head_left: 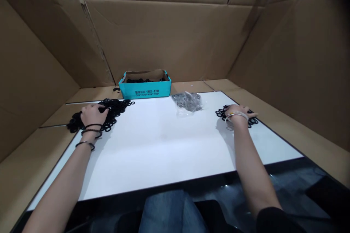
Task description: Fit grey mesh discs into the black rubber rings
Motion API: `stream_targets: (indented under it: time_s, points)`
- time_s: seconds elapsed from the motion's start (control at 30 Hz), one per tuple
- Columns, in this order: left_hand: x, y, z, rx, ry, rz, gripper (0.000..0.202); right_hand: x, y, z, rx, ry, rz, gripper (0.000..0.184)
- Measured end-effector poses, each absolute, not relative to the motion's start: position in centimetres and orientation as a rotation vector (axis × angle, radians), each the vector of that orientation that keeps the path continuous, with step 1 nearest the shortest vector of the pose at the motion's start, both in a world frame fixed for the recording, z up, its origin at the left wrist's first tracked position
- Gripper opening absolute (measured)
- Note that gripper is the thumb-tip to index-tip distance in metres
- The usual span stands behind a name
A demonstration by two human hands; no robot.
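My left hand [94,114] rests on a large heap of black rubber rings [116,108] at the left of the white board [164,145]; its fingers are curled into the heap. Black rings circle that wrist. My right hand [237,110] lies on a smaller pile of black rings [221,113] at the board's right edge, fingers stretched out flat over them, a pale bangle on the wrist. What the left fingers grip is hidden.
A teal cardboard box [144,89] holding more black rings stands at the back centre. A clear plastic bag [188,102] of dark rings lies to its right. Brown cardboard walls [175,36] surround the board. My knee in blue jeans [169,211] shows below.
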State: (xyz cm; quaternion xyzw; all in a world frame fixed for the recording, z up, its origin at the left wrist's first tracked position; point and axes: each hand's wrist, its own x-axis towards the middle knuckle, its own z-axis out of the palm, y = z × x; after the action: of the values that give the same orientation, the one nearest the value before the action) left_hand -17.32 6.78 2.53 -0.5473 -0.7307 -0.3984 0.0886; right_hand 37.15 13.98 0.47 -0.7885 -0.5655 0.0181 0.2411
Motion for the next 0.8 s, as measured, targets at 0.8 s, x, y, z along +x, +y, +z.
stream_targets:
  time_s: [0.8]
  points:
    - [-6.9, 6.3, 1.3, -1.884, -2.323, -2.331, 0.045, 29.1, 14.2, 2.4, -1.932, -2.020, -0.042, 0.027]
